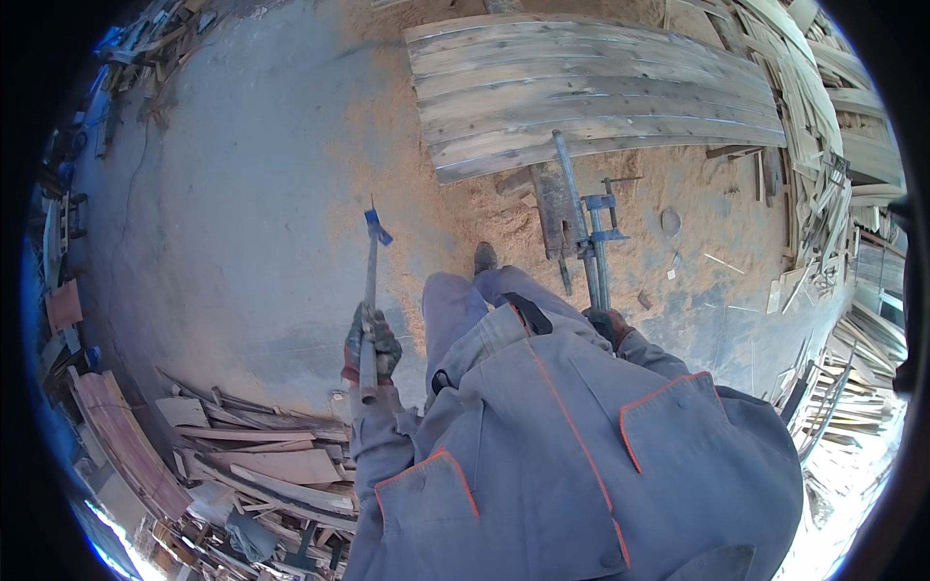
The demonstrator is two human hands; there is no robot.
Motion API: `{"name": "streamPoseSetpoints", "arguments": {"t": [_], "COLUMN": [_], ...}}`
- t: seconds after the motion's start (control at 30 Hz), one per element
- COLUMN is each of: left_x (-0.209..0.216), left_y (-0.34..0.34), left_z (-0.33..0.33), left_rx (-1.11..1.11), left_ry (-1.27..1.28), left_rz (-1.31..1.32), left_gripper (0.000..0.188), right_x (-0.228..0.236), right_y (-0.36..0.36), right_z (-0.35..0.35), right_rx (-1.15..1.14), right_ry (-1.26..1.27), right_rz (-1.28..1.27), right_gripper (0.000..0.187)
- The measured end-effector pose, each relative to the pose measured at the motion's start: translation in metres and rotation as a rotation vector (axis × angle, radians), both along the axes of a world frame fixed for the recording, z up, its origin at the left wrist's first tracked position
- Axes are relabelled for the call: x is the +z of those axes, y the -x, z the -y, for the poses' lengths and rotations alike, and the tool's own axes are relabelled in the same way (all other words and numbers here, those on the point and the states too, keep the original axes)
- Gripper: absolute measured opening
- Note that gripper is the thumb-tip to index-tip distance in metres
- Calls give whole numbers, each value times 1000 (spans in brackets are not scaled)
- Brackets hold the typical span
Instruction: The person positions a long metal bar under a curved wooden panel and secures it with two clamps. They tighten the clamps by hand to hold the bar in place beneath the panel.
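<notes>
My gloved left hand (369,346) grips a long metal bar clamp (370,290) with a blue head, held nearly upright over the concrete floor. My gloved right hand (609,324) holds the lower ends of two more long bar clamps (586,228) with blue jaws; they point away toward the planks. My grey work jacket with orange trim fills the lower middle. One of my shoes (484,258) shows ahead of my knees.
A panel of weathered planks (591,92) lies on the sawdust-covered floor ahead. A short board (554,208) lies by the clamps. Scrap wood is piled at the lower left (262,460) and stacked along the right side (823,145).
</notes>
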State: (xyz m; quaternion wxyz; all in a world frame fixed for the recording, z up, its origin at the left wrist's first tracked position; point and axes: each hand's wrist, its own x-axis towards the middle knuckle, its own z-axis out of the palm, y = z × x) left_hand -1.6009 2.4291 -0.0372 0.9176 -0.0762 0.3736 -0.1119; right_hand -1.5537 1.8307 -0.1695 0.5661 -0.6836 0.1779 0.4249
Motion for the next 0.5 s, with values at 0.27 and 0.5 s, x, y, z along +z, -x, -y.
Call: {"name": "streamPoseSetpoints", "arguments": {"t": [0.27, 0.5], "left_x": [13, -13], "left_y": [-186, -307], "left_z": [-68, -112], "left_rx": [-16, -162], "left_ry": [100, 106], "left_rz": [47, 48], "left_gripper": [30, 28], "right_x": [30, 6], "right_y": [-51, -30], "right_z": [-69, -99], "right_rx": [-430, 23], "right_ry": [17, 218], "right_rz": [-331, -5], "right_gripper": [32, 35]}}
